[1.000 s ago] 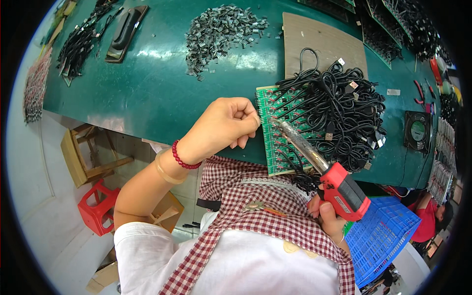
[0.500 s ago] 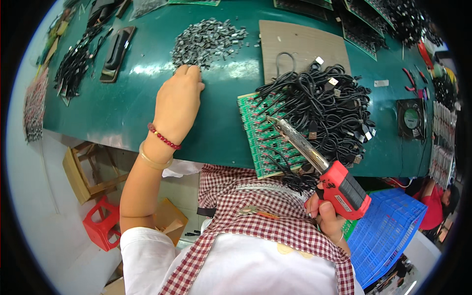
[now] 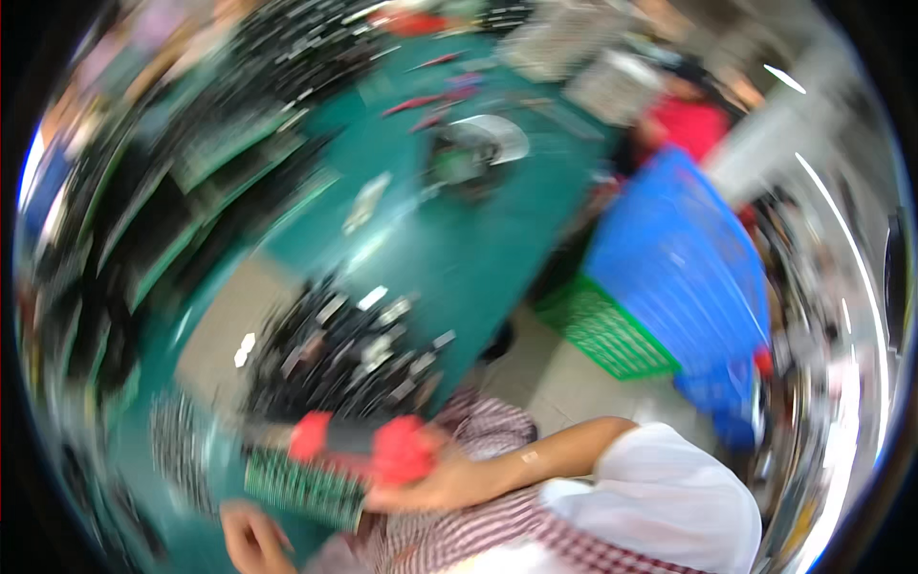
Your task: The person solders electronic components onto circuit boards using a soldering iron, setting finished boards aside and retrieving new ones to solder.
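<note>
The whole view is smeared by motion. My right hand point(image 3: 435, 483) grips a red-and-grey soldering gun point(image 3: 402, 450), its metal barrel pointing left. Just below the gun lies a green circuit board panel point(image 3: 301, 490) at the table edge, partly covered by my hand. Lower left, my left hand point(image 3: 251, 538) is bent near the board; blur hides whether its fingers hold anything. Beyond the gun sits a heap of black USB cables point(image 3: 335, 354), and left of the board a pile of small metallic parts point(image 3: 179, 454) is spread on the green table point(image 3: 469, 258).
A tan board point(image 3: 234, 311) lies beside the cables. Farther off are a black fan point(image 3: 464, 163) and red-handled pliers point(image 3: 416, 103). Blue point(image 3: 679, 268) and green point(image 3: 612, 330) plastic baskets stand off the table's right edge. Behind them is a person in red point(image 3: 693, 124).
The view has swung to the right, bringing the baskets toward the middle. My left hand has left the pile of small parts and is nearer the board. The soldering gun stays in my right hand.
</note>
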`<action>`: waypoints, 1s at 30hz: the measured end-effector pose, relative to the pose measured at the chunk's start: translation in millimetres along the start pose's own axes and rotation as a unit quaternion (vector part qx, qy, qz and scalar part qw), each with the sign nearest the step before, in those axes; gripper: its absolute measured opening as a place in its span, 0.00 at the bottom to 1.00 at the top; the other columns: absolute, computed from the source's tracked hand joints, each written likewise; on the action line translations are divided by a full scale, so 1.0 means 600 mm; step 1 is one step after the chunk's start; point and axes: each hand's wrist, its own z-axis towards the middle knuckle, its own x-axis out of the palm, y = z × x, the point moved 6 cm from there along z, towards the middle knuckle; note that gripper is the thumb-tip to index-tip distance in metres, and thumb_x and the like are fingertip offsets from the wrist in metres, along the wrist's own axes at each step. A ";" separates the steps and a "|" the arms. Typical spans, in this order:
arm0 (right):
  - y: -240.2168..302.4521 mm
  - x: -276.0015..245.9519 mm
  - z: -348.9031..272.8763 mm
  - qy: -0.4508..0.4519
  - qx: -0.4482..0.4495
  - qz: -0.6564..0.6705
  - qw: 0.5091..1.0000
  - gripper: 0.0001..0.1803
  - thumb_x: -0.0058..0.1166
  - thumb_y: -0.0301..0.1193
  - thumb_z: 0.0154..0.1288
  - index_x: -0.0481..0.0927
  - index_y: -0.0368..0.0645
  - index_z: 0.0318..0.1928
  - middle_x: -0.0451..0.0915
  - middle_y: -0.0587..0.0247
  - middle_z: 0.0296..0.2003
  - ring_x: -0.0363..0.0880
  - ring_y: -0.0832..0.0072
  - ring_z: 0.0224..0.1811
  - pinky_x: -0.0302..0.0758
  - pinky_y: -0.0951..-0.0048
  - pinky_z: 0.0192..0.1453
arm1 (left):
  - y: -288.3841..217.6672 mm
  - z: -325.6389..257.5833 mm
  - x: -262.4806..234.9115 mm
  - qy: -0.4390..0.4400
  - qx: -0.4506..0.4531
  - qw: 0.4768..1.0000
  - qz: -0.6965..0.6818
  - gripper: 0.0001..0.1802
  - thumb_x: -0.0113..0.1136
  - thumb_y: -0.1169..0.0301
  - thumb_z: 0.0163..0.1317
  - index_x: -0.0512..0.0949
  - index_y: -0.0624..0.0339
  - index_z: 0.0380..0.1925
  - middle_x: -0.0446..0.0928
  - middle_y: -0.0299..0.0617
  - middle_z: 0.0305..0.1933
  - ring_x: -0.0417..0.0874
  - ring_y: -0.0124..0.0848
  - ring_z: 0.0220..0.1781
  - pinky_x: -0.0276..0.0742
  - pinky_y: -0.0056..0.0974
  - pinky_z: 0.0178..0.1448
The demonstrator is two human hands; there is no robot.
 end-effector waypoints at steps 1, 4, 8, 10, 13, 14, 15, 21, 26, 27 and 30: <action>0.072 0.036 0.014 -0.015 0.011 -0.333 0.943 0.32 0.59 0.33 0.53 0.62 0.40 0.58 0.73 0.61 0.41 0.71 0.76 0.44 0.70 0.72 0.47 | -0.081 -0.021 0.034 0.044 -0.100 0.994 0.002 0.11 0.55 0.66 0.63 0.72 0.62 0.29 0.69 0.35 0.27 0.66 0.25 0.29 0.65 0.30 0.35; 0.107 0.076 0.005 0.028 -0.167 -0.192 0.967 0.21 0.56 0.33 0.58 0.68 0.41 0.50 0.74 0.62 0.29 0.73 0.75 0.29 0.72 0.75 0.34 | -0.129 -0.054 0.116 0.105 -0.096 0.982 -0.124 0.11 0.55 0.65 0.62 0.72 0.61 0.30 0.70 0.37 0.31 0.68 0.26 0.32 0.65 0.33 0.36; 0.146 0.068 -0.039 0.001 -0.281 -0.291 0.914 0.27 0.59 0.32 0.52 0.67 0.41 0.52 0.76 0.61 0.34 0.75 0.74 0.37 0.72 0.71 0.43 | -0.138 -0.058 0.160 0.178 -0.129 0.946 -0.239 0.13 0.55 0.62 0.63 0.69 0.59 0.39 0.70 0.38 0.37 0.69 0.27 0.33 0.67 0.32 0.36; 0.115 0.057 -0.031 -0.025 -0.167 -0.192 0.967 0.26 0.59 0.32 0.51 0.67 0.41 0.51 0.76 0.60 0.36 0.74 0.72 0.39 0.71 0.69 0.44 | -0.106 -0.054 0.173 0.297 -0.152 0.902 -0.274 0.14 0.54 0.61 0.63 0.69 0.57 0.41 0.71 0.39 0.41 0.70 0.26 0.34 0.66 0.29 0.35; 0.133 0.050 -0.044 -0.078 -0.254 -0.295 0.918 0.26 0.58 0.31 0.51 0.68 0.40 0.51 0.77 0.58 0.34 0.75 0.72 0.35 0.72 0.71 0.40 | -0.130 -0.057 0.179 0.263 -0.093 0.938 -0.207 0.14 0.54 0.61 0.63 0.70 0.58 0.42 0.72 0.39 0.40 0.71 0.24 0.33 0.66 0.27 0.33; 0.139 0.050 -0.050 -0.086 -0.249 -0.292 0.919 0.24 0.57 0.32 0.52 0.68 0.40 0.49 0.77 0.59 0.32 0.76 0.71 0.33 0.72 0.71 0.38 | -0.143 -0.058 0.187 0.259 -0.066 0.931 -0.249 0.13 0.54 0.62 0.63 0.72 0.59 0.41 0.73 0.38 0.35 0.71 0.24 0.31 0.66 0.27 0.33; 0.138 0.047 -0.051 -0.090 -0.252 -0.291 0.919 0.24 0.57 0.32 0.52 0.68 0.40 0.49 0.77 0.59 0.32 0.76 0.71 0.33 0.72 0.71 0.38 | -0.134 -0.054 0.186 0.264 -0.065 0.930 -0.249 0.13 0.54 0.62 0.63 0.72 0.59 0.41 0.73 0.38 0.35 0.71 0.24 0.31 0.66 0.27 0.33; 0.139 0.051 -0.053 -0.103 -0.233 -0.333 0.908 0.19 0.57 0.31 0.52 0.71 0.41 0.44 0.78 0.57 0.28 0.78 0.68 0.31 0.72 0.67 0.35 | -0.132 -0.054 0.166 0.305 -0.039 0.948 -0.078 0.12 0.54 0.63 0.63 0.74 0.63 0.36 0.76 0.40 0.31 0.74 0.26 0.33 0.70 0.30 0.35; 0.131 0.061 -0.048 -0.090 -0.222 -0.374 0.896 0.19 0.59 0.35 0.53 0.71 0.42 0.44 0.79 0.52 0.29 0.80 0.57 0.33 0.73 0.62 0.35 | -0.098 -0.048 0.148 0.319 0.023 0.947 -0.042 0.13 0.56 0.65 0.61 0.75 0.64 0.40 0.77 0.41 0.33 0.75 0.27 0.34 0.71 0.31 0.36; 0.130 0.061 -0.047 -0.089 -0.220 -0.375 0.896 0.19 0.59 0.35 0.53 0.71 0.42 0.44 0.79 0.52 0.29 0.80 0.57 0.33 0.73 0.62 0.35 | -0.091 -0.048 0.144 0.317 0.021 0.947 -0.051 0.13 0.57 0.65 0.61 0.75 0.64 0.40 0.77 0.41 0.33 0.75 0.27 0.34 0.71 0.31 0.36; 0.120 0.065 -0.039 -0.069 -0.208 -0.387 0.896 0.21 0.59 0.37 0.53 0.71 0.42 0.45 0.79 0.52 0.30 0.80 0.57 0.34 0.73 0.62 0.36 | -0.075 -0.048 0.134 0.313 0.016 0.946 -0.079 0.14 0.59 0.66 0.60 0.76 0.64 0.42 0.77 0.41 0.33 0.75 0.28 0.32 0.72 0.30 0.36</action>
